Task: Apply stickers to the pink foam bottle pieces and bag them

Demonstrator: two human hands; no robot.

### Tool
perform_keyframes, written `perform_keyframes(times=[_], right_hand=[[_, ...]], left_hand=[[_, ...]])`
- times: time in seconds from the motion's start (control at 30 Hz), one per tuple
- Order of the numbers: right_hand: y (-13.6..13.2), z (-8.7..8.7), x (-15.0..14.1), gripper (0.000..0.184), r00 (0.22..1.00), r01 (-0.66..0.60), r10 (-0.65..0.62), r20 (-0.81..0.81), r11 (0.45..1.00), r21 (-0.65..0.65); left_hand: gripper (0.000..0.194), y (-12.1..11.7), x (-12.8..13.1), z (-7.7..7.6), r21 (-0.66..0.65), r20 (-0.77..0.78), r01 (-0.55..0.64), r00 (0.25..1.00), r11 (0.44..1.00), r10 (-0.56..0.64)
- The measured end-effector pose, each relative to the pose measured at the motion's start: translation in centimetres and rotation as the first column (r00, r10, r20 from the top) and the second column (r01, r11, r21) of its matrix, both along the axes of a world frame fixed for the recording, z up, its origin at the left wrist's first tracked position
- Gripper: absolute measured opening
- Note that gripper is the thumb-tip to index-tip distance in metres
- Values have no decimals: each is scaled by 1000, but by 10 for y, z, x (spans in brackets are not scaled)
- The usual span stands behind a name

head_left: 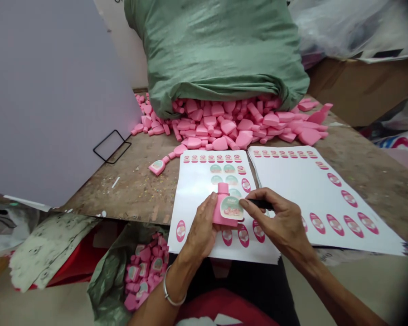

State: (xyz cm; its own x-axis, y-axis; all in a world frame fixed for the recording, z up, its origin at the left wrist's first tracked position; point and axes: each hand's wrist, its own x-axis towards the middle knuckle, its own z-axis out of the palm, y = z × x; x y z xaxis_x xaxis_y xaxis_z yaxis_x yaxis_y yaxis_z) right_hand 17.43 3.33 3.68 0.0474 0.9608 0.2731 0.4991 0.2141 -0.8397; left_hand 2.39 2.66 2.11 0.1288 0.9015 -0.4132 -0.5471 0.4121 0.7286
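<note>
Pink plastic bottle (221,213) is gripped upright in the left hand (200,226), held just above a white sticker sheet (190,203), with a round label (231,208) on its front. Right hand (279,217) is curled around a black pen-looking thing (261,204), fingertips (245,203) right by the label. Second sheet (326,194) sits just beside on the scuffed worktop (122,190), and a green woven sack (217,54) spills loads of pink bottles (221,122) behind

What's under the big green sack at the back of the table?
Pink bottle-shaped pieces spill from beneath the green woven sack onto the wooden table. The sack itself hides whatever lies further underneath, so that part of the tabletop cannot be seen.
</note>
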Motion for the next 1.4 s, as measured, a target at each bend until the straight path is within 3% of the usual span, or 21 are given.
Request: perform_keyframes(times=[0.13,0.63,0.87,1.0,1.07,1.13,1.2,1.27,1.3,1.33,1.4], right_hand=[[-1,-1,-3,19,1000,-11,11,14,1000,-18],[-2,-7,-7,16,988,-64,51,144,994,88],[5,-11,-3,15,967,-83,40,250,983,164],[9,-9,0,25,904,14,-120,411,968,252],[11,-8,-2,38,923,47,-118,366,980,196],[18,-11,-4,52,970,-42,33,240,999,31],[38,-17,1,57,981,-127,143,132,984,-122],[73,-27,15,57,992,-45,66,109,981,-189],[96,-31,25,57,991,74,-52,126,980,-183],[120,-36,34,54,972,212,-190,135,962,-171],[169,-42,50,48,942,324,-304,139,933,-155]], left_hand=[[45,-2,-3,2,-3,103,59,993,998,-58],[44,-2,-6,0,-28,99,59,993,998,-56],[33,-3,-13,7,118,99,183,976,976,-195],[38,-4,-16,6,118,113,239,961,964,-252],[37,-5,-14,6,116,114,272,952,955,-285],[38,-7,-14,8,136,106,318,937,938,-333],[41,-8,-21,11,136,43,365,927,921,-374],[44,-5,-40,11,102,-157,348,931,932,-331],[45,-1,-52,10,88,-312,296,915,951,-256],[45,4,-67,6,89,-493,222,857,971,-151],[49,17,-96,-2,163,-792,61,604,985,94]])
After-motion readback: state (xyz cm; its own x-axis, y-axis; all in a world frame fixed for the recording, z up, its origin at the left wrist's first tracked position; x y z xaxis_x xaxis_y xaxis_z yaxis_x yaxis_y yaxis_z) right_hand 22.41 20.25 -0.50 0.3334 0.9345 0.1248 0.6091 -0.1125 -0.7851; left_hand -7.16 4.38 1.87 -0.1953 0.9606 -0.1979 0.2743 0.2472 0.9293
